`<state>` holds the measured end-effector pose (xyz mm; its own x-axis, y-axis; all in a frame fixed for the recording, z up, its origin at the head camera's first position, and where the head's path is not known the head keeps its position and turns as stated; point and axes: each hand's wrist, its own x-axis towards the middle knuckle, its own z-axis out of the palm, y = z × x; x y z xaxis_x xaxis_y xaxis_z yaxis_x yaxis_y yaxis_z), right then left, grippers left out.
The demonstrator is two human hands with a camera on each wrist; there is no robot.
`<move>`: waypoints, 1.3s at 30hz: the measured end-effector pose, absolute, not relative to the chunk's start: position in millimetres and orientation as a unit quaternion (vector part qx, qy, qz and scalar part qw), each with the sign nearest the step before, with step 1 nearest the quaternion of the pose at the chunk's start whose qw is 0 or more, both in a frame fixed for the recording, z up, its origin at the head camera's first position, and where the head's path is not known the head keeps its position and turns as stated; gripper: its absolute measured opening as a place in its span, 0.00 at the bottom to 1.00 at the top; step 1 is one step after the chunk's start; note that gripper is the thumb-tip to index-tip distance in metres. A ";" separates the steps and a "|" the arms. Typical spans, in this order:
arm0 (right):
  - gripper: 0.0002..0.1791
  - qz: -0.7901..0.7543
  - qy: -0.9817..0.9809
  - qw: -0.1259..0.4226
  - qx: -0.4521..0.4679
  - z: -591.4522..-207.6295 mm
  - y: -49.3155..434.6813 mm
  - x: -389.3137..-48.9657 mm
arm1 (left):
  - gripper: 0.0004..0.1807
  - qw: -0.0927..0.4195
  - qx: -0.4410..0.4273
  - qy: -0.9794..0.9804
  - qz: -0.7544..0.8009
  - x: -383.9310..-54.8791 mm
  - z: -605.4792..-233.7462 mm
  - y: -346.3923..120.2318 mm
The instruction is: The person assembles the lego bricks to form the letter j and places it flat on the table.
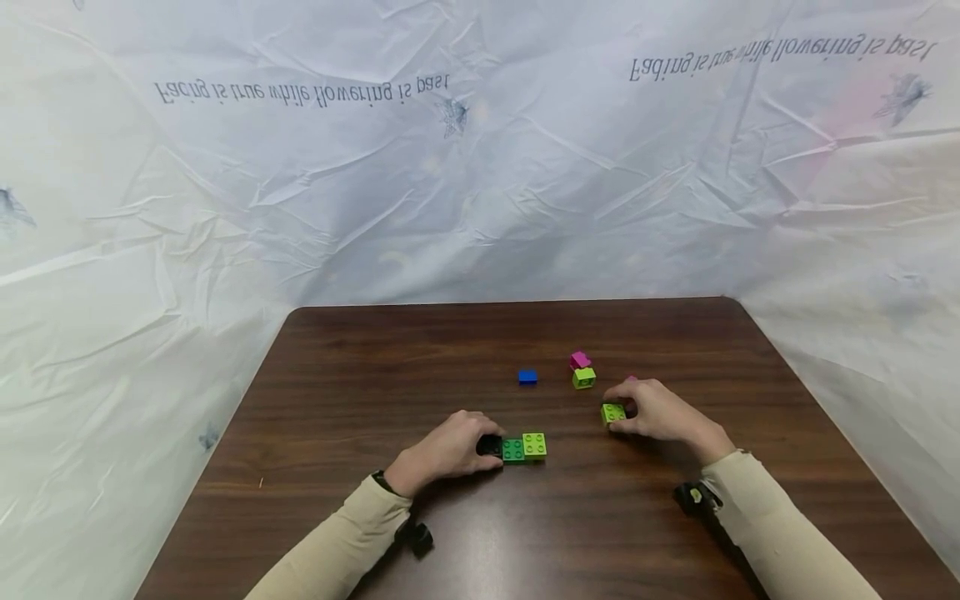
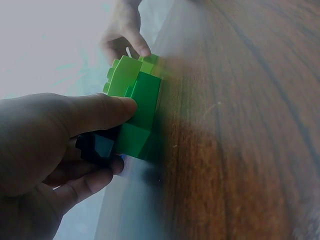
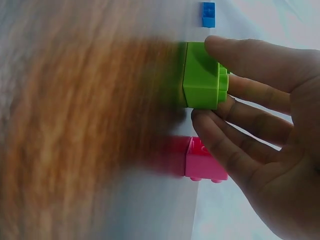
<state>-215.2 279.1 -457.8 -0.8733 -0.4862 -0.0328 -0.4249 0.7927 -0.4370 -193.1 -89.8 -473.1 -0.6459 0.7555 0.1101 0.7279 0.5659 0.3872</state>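
My left hand (image 1: 453,448) grips a row of toy building bricks between thumb and fingers. A black brick (image 1: 490,445) is at its left end, a dark green brick (image 1: 513,451) in the middle and a lime green brick (image 1: 534,445) on the right. In the left wrist view the thumb lies along the dark green brick (image 2: 142,107), low over the wood. My right hand (image 1: 663,412) pinches a separate lime green brick (image 1: 612,413), studs up, close at the tabletop. The right wrist view shows this lime brick (image 3: 201,80) between thumb and fingertips.
Near the right hand's fingers lies a pink brick (image 3: 207,167), mostly hidden in the head view. Farther back are a blue brick (image 1: 527,377), a magenta brick (image 1: 579,360) and another lime brick (image 1: 583,378). White printed sheeting (image 1: 480,208) hangs behind the brown table (image 1: 360,350).
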 end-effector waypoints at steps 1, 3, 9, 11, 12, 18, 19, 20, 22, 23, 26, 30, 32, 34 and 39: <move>0.23 -0.211 0.945 0.072 -0.241 -458.2 279.3 -215.2 | 0.20 0.034 0.419 0.884 0.203 -193.0 -472.9 -89.8; 0.23 -0.209 0.945 0.071 -0.242 -459.1 279.6 -215.3 | 0.20 0.033 0.420 0.884 0.203 -192.9 -472.6 -89.8; 0.22 -0.206 0.945 0.065 -0.245 -461.2 280.3 -216.2 | 0.21 0.034 0.420 0.883 0.206 -192.0 -471.6 -89.9; 0.22 -0.205 0.945 0.063 -0.248 -462.1 280.2 -216.4 | 0.21 0.034 0.420 0.883 0.207 -191.9 -471.7 -90.0; 0.22 -0.204 0.945 0.062 -0.249 -462.6 280.2 -216.4 | 0.21 0.034 0.420 0.883 0.207 -191.9 -471.7 -90.0; 0.20 -0.201 0.945 0.057 -0.253 -464.7 280.5 -217.5 | 0.21 0.030 0.424 0.881 0.208 -191.8 -472.2 -89.9; 0.20 -0.201 0.945 0.056 -0.253 -464.6 280.5 -217.8 | 0.21 0.030 0.424 0.881 0.209 -192.0 -472.4 -89.8; 0.20 -0.201 0.944 0.055 -0.256 -464.5 280.4 -218.1 | 0.21 0.030 0.424 0.880 0.210 -192.0 -472.4 -89.7; 0.20 -0.202 0.944 0.055 -0.255 -464.4 280.1 -218.7 | 0.21 0.029 0.424 0.881 0.210 -192.2 -472.5 -89.7; 0.20 -0.201 0.944 0.055 -0.254 -464.5 279.9 -219.1 | 0.21 0.030 0.424 0.881 0.210 -192.5 -472.8 -89.7; 0.21 -0.199 0.944 0.054 -0.256 -464.7 279.9 -219.8 | 0.20 0.030 0.423 0.881 0.210 -193.1 -473.6 -89.7; 0.21 -0.197 0.945 0.053 -0.257 -464.2 279.8 -219.5 | 0.20 0.030 0.422 0.882 0.210 -192.9 -474.1 -89.4; 0.21 -0.196 0.946 0.053 -0.252 -463.4 279.5 -219.2 | 0.20 0.030 0.422 0.881 0.210 -192.8 -473.6 -89.1; 0.21 -0.194 0.947 0.054 -0.251 -463.1 279.6 -218.9 | 0.20 0.030 0.422 0.881 0.210 -192.9 -473.5 -88.9; 0.21 -0.193 0.947 0.052 -0.252 -462.3 278.9 -217.7 | 0.20 0.025 0.425 0.881 0.205 -192.8 -473.6 -88.7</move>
<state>-217.7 278.9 -462.3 -0.8674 -0.4976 -0.0001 -0.4577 0.7980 -0.3920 -192.8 -88.7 -473.6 -0.6377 0.7591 0.1310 0.7389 0.5547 0.3825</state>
